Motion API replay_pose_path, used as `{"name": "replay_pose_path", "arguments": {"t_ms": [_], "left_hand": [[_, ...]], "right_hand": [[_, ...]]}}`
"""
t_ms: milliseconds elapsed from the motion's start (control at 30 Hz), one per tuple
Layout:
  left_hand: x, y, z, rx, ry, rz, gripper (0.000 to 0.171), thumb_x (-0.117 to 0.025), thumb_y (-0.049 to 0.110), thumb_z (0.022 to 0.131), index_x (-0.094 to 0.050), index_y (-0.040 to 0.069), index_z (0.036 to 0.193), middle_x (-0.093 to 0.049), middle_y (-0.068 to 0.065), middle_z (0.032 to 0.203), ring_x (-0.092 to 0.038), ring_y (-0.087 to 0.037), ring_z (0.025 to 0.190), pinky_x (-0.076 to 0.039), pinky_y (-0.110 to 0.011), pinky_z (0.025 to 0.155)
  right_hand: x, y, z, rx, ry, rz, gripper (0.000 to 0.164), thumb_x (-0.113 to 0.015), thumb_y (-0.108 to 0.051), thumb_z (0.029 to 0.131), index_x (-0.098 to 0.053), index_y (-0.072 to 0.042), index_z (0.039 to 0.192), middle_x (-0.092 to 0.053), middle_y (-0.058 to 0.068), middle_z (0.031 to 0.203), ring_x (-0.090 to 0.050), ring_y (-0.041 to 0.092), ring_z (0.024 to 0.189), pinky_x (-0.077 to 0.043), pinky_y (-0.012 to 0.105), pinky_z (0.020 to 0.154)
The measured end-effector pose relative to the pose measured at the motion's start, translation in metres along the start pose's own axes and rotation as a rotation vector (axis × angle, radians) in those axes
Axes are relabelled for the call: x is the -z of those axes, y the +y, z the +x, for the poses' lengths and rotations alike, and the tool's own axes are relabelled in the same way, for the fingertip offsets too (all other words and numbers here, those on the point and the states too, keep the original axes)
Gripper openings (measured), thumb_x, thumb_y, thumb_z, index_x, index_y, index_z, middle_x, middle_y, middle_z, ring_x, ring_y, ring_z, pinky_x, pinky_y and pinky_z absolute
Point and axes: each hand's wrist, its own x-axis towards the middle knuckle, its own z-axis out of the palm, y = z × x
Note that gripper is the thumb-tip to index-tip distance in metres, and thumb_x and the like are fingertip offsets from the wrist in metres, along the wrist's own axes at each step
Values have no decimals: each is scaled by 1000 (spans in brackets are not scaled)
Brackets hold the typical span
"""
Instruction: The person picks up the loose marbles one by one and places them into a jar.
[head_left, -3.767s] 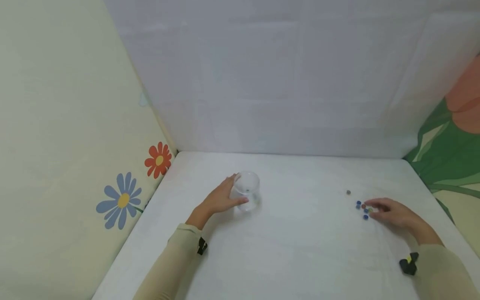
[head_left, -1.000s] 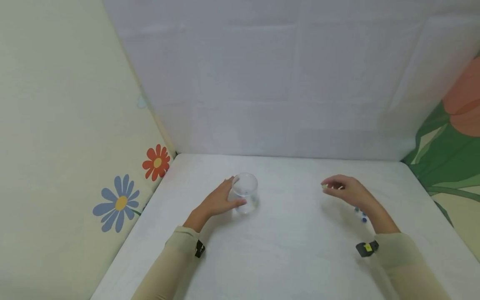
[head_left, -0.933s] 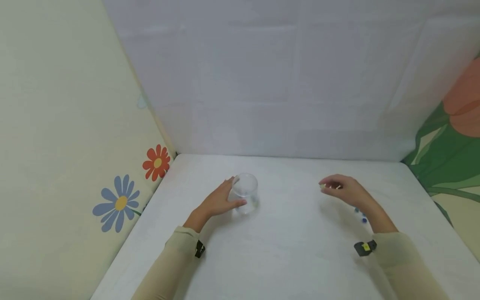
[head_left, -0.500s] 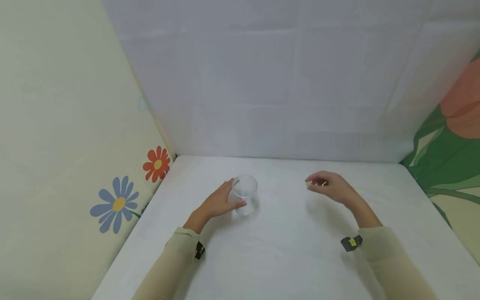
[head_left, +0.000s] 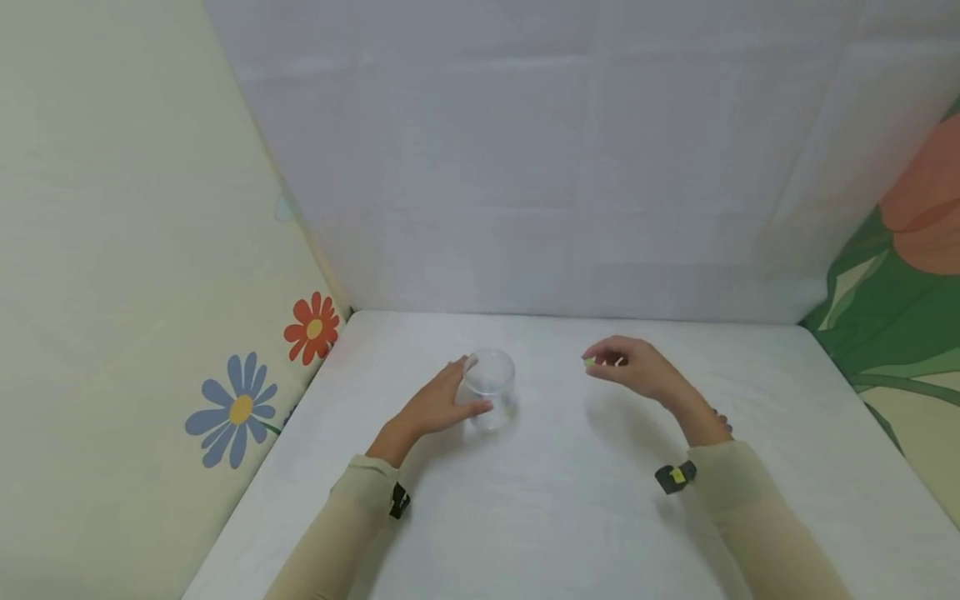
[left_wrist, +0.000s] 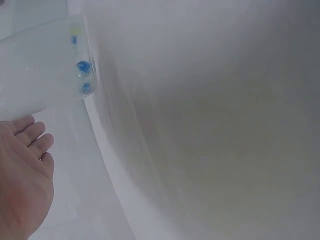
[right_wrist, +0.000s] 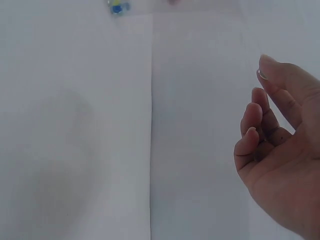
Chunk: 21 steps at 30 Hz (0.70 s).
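Note:
A clear jar [head_left: 491, 377] stands upright on the white table, open at the top. My left hand [head_left: 438, 406] holds it from the left, thumb in front and fingers behind. Several glass marbles [left_wrist: 83, 67], blue and yellowish, lie at the jar's bottom in the left wrist view. To the right of the jar, my right hand [head_left: 636, 367] is raised above the table. Its thumb and forefinger pinch a clear, yellow-green marble [head_left: 588, 362], mostly covered by the fingertips. The other fingers are curled below in the right wrist view.
A few loose marbles [head_left: 723, 420] lie on the table [head_left: 540, 500] beyond my right wrist, partly hidden by it. A white cloth wall [head_left: 480, 183] rises at the back. Flower-patterned cloth [head_left: 150, 250] hangs on the left and also on the right.
My right hand has picked up a marble from the group at right and moved left with it toward the jar. The left hand and the jar have stayed in place.

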Motion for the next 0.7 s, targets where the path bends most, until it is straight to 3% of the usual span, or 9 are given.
{"name": "replay_pose_path", "arguments": {"t_ms": [233,500,700], "left_hand": [[1,-1,0,3,-7,-8,99,-64,67,89,-20,19,163,-19,-10,168,-16,-37,155,-20,-59,122],[1,-1,0,1,-8,-10,100,-64,69,88,-21,19,163,-19,-10,168,-15,-36,155,-20,-59,122],[1,-1,0,10,-5,-16,99,-65,68,88,-22,20,163,-19,-10,168,-16,-36,155,-21,-60,121]], "right_hand": [[-12,-14,12,50,-14,1,28,-73,-24,95,-72,-10,119,-67,2,100,-58,19,90,-51,32,76],[-24,-26,25,38,-38,30,27,-74,-26,94,-72,-15,118,-67,1,100,-59,19,90,-51,33,76],[-30,-34,33,66,-47,62,27,-75,-24,94,-73,-12,118,-66,3,99,-58,19,89,-50,32,73]]}}
